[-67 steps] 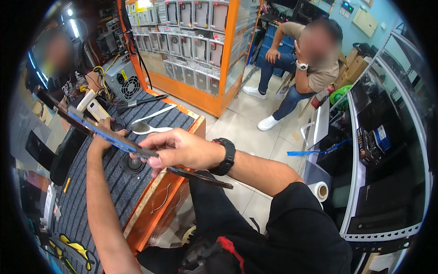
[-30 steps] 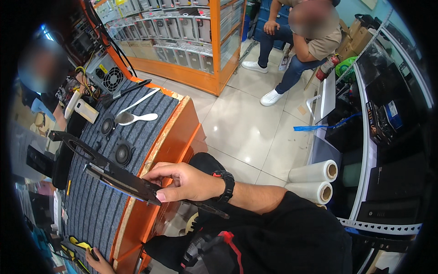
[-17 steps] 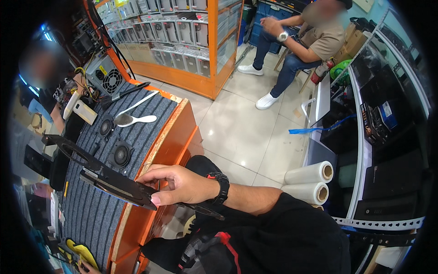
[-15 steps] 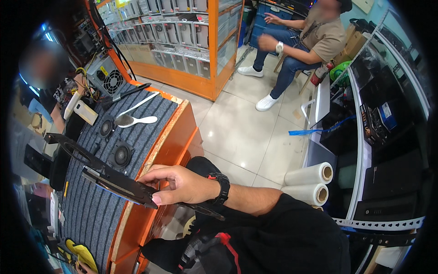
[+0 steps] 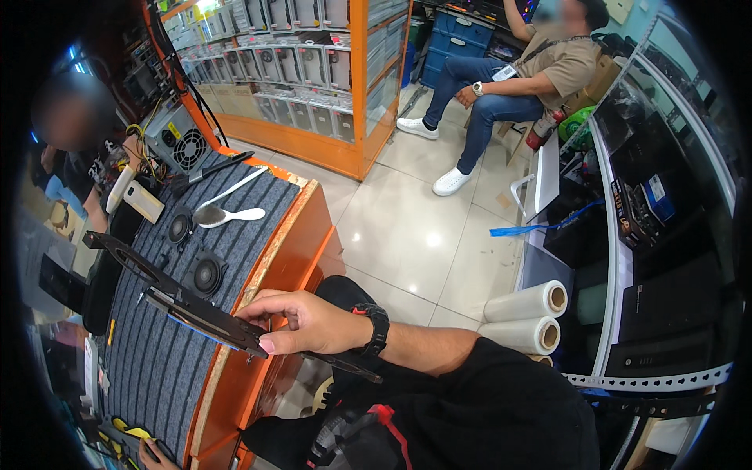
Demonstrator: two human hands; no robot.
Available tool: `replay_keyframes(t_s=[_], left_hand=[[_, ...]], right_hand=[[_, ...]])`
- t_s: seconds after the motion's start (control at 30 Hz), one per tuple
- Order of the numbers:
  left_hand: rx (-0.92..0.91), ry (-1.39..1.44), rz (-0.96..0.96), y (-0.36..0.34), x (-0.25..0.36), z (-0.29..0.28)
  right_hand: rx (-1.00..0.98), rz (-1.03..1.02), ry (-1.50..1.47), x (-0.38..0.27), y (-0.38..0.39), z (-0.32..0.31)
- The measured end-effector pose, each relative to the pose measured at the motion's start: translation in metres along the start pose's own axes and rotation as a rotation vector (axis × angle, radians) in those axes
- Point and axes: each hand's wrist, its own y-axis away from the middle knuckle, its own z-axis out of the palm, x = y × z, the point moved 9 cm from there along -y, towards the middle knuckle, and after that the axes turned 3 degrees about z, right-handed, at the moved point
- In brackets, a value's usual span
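My right hand point(image 5: 309, 323), with a black watch on its wrist, pinches a long black frame point(image 5: 188, 301) between thumb and fingers. This frame has large round openings, is held tilted above the bench edge, and shows a thin blue strip along its lower side. Part of it reappears beyond my wrist. At the bottom left rim my left hand point(image 5: 157, 456) is only partly in view, beside a yellow-and-black item point(image 5: 133, 431); what its fingers hold is unclear. Two black round fan-like parts point(image 5: 206, 274) lie on the striped grey mat point(image 5: 157, 376), near a white-handled brush point(image 5: 229, 217).
A power supply point(image 5: 178, 143) with cables and another black brush point(image 5: 207, 172) stand at the mat's far end. A co-worker sits point(image 5: 509, 94) at upper right. An orange glass cabinet point(image 5: 363, 94) is behind. Plastic wrap rolls point(image 5: 525, 301) and metal shelving point(image 5: 607, 258) line the right.
My view has shifted slightly. The right hand keeps its grip on the frame. More of my left hand shows, and less yellow. The seated co-worker has raised one arm and lowered the other hand.
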Motion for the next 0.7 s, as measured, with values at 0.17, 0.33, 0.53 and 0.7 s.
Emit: replay_keyframes(t_s=[0.17,0.33,0.53,0.7], left_hand=[[-0.028,-0.003,-0.008,-0.001,0.006,-0.002],[0.037,-0.044,0.047,0.001,0.002,0.001],[0.079,-0.076,0.015,0.002,0.013,-0.013],[-0.003,0.066,-0.081,0.002,0.005,-0.003]], right_hand=[[0.007,0.017,-0.005,0.004,0.001,-0.002],[0.017,0.006,0.003,0.007,0.001,-0.005],[0.024,0.041,-0.085,0.008,0.002,-0.006],[0.087,0.064,-0.132,0.007,0.005,-0.013]])
